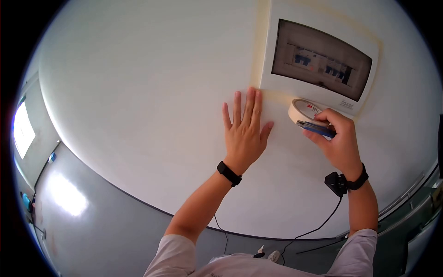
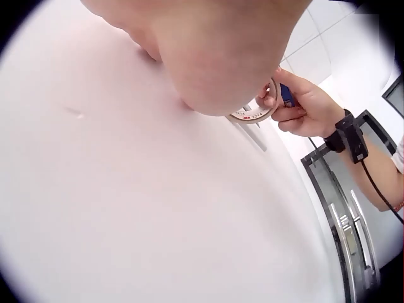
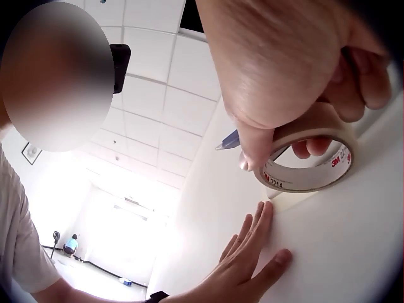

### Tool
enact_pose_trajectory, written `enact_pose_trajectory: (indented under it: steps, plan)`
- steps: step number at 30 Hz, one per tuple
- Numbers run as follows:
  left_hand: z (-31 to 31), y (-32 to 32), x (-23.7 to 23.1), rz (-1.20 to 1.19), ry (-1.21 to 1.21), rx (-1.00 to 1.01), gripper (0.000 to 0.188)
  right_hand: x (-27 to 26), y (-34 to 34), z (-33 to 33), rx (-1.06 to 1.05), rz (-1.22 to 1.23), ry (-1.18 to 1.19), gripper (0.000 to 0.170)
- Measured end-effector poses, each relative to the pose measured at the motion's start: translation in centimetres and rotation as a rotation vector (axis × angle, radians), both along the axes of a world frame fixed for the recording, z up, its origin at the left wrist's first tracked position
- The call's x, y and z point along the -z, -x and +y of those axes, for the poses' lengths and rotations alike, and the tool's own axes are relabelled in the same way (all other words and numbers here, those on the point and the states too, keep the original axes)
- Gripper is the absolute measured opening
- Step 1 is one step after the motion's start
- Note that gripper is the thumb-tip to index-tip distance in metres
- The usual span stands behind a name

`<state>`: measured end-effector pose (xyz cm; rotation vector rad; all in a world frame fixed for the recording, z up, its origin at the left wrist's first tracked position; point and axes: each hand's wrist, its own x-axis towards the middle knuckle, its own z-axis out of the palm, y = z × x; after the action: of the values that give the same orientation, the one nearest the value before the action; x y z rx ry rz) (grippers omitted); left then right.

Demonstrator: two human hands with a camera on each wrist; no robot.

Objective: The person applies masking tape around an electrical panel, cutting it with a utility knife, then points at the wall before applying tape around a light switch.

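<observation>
My left hand (image 1: 245, 131) lies flat on the white wall (image 1: 152, 115) with fingers straight. Its fingertips touch the tape strip (image 1: 259, 46) at the lower-left corner of the electrical panel (image 1: 270, 64). To its right, my right hand (image 1: 341, 138) grips a roll of masking tape (image 1: 294, 114) and a blue utility knife (image 1: 318, 129) together. The roll sits against the wall just under the panel's bottom edge. In the right wrist view, fingers reach inside the roll's core (image 3: 309, 180), and the knife's pointed end (image 3: 227, 141) sticks out beside the thumb.
Masking tape edges the panel, whose dark window (image 1: 302, 46) shows breaker switches. A cable (image 1: 318, 228) hangs from the right wrist camera (image 1: 336, 184). Grey floor (image 1: 106, 198) lies below. Metal handles (image 2: 344, 246) show at the right, and another person (image 3: 71, 245) crouches far off.
</observation>
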<state>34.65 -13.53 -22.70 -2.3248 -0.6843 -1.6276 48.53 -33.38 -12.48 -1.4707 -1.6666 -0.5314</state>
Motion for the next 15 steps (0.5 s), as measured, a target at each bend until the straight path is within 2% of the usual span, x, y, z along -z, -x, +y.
enact_pose_trajectory:
  steps: [9,15]
  plan:
    - [-1.8,-0.7,-0.3,-0.027,0.0,-0.05,0.09,0.1,-0.7,0.2,-0.032,-0.048,-0.011,0.037]
    - [-2.8,-1.2,-0.3,-0.04,0.017,-0.006,0.092,0.0,-0.7,0.4,-0.053,-0.079,-0.02,0.038]
